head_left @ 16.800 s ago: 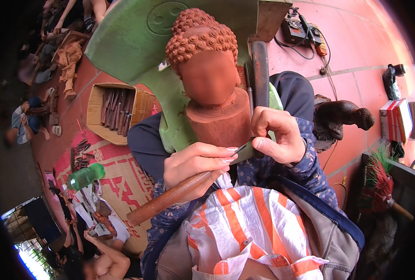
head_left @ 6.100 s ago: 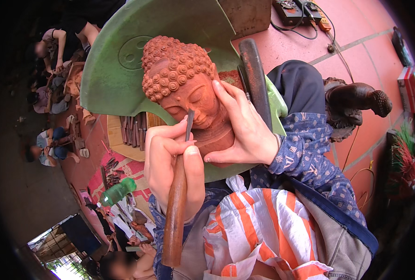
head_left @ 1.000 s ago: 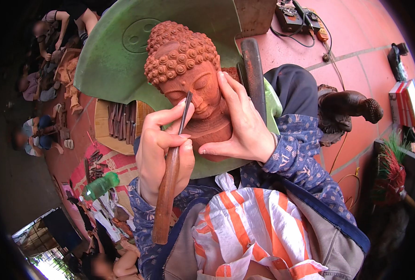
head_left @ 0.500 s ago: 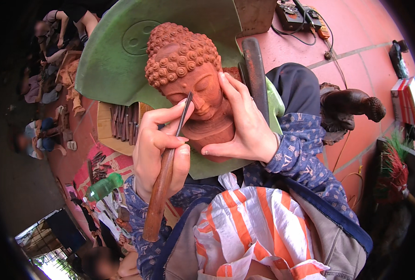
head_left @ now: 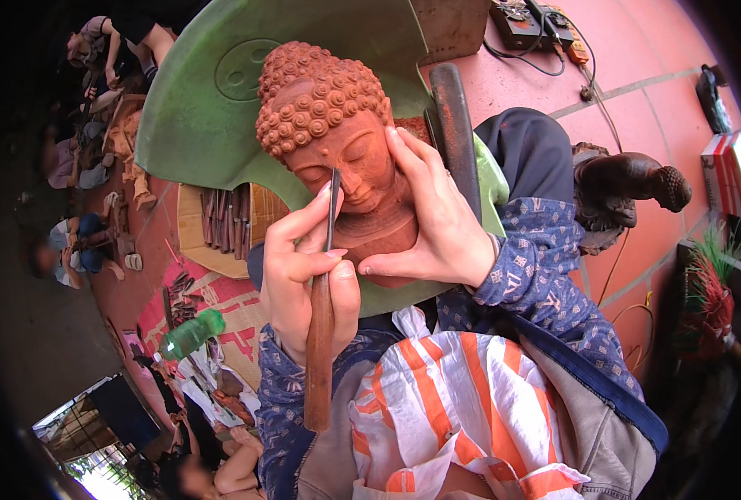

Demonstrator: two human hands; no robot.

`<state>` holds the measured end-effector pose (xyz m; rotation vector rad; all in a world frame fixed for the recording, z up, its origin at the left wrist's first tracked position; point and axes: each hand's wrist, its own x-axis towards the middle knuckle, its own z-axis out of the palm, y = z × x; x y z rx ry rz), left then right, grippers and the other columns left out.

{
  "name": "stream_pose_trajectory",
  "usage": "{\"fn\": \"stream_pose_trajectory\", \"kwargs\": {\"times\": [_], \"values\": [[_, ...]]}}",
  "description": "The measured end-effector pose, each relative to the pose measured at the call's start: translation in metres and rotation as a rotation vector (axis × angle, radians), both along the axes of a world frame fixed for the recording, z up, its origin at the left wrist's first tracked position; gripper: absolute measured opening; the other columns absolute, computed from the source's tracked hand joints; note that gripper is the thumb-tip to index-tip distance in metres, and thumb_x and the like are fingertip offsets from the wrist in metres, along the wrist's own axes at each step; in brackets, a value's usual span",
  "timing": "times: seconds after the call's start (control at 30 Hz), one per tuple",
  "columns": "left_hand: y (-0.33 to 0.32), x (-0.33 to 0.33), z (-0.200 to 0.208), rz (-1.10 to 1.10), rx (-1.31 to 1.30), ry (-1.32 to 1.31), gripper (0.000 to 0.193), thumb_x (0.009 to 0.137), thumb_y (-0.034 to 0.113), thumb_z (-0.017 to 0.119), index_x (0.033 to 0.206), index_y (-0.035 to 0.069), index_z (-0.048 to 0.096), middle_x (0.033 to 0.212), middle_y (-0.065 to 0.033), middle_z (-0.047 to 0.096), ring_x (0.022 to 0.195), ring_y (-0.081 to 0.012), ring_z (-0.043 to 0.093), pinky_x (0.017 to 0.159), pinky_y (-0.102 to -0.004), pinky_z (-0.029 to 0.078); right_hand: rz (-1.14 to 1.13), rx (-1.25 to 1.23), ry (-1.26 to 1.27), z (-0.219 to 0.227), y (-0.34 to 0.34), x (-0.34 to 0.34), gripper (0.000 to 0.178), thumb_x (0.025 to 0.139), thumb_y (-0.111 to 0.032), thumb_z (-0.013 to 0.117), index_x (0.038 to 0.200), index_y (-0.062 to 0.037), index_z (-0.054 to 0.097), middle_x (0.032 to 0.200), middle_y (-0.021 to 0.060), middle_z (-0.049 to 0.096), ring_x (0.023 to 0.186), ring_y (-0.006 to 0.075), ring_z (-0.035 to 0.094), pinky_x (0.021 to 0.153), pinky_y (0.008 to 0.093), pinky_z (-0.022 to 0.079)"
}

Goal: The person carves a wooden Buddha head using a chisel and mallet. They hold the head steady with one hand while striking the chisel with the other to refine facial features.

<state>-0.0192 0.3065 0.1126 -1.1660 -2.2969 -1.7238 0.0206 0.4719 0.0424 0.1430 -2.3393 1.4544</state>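
Note:
A reddish-brown carved wooden Buddha head [head_left: 345, 171] with curled hair leans against a green plastic chair [head_left: 191, 108], face toward me. My left hand [head_left: 308, 279] is closed round a carving chisel [head_left: 320, 333], its wooden handle pointing down toward me. The chisel's thin dark tip meets the face beside the nose. My right hand [head_left: 441, 217] steadies the head, its fingers along the cheek and its thumb spread low across the chest. The palm side of that hand is hidden.
A cardboard box [head_left: 258, 204] of several chisels stands at left, with a green bottle [head_left: 191, 333] nearer. A dark wooden bar [head_left: 456, 137] lies right of the head. Further right are a dark carved figure [head_left: 629, 187] and a cable [head_left: 608, 125]. Several people sit at far left.
The chisel's handle end has swung to the right with my left hand, so it stands more upright. Its tip stays near the nose. My right hand keeps its place on the head.

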Motion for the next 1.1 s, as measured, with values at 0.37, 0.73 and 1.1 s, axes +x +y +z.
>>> {"fn": "stream_pose_trajectory", "kwargs": {"times": [0.37,0.73,1.1], "values": [[0.003,0.001,0.015,0.039,-0.203,0.069,0.013,0.094,0.006,0.05,0.097,-0.001,0.039,0.125,-0.034,0.047,0.122,-0.0417,0.051,0.104,-0.0473,0.041,-0.005,0.013,-0.011,-0.001,0.001,0.0,0.124,0.058,-0.041,0.086,0.15,-0.0004,0.014,0.138,0.0338,0.03,0.124,0.0502,0.038,0.101,0.0495,0.036],[-0.009,-0.02,0.035,-0.066,-0.269,0.076,0.018,0.083,-0.011,0.059,0.093,-0.005,0.046,0.121,-0.0344,0.054,0.116,-0.0413,0.057,0.088,-0.0372,0.055,0.006,0.029,-0.052,0.006,0.002,0.001,0.122,0.057,-0.041,0.088,0.146,0.0061,0.019,0.136,0.03,0.035,0.125,0.0445,0.041,0.105,0.0454,0.035],[-0.009,-0.048,0.059,-0.178,-0.423,0.155,0.014,0.082,-0.009,0.063,0.087,-0.004,0.051,0.112,-0.0304,0.063,0.1,-0.031,0.068,0.082,-0.0316,0.054,0.02,0.007,-0.043,0.004,0.002,0.0,0.121,0.058,-0.04,0.088,0.146,0.0061,0.019,0.136,0.0301,0.034,0.126,0.0444,0.04,0.106,0.0454,0.035]]}}
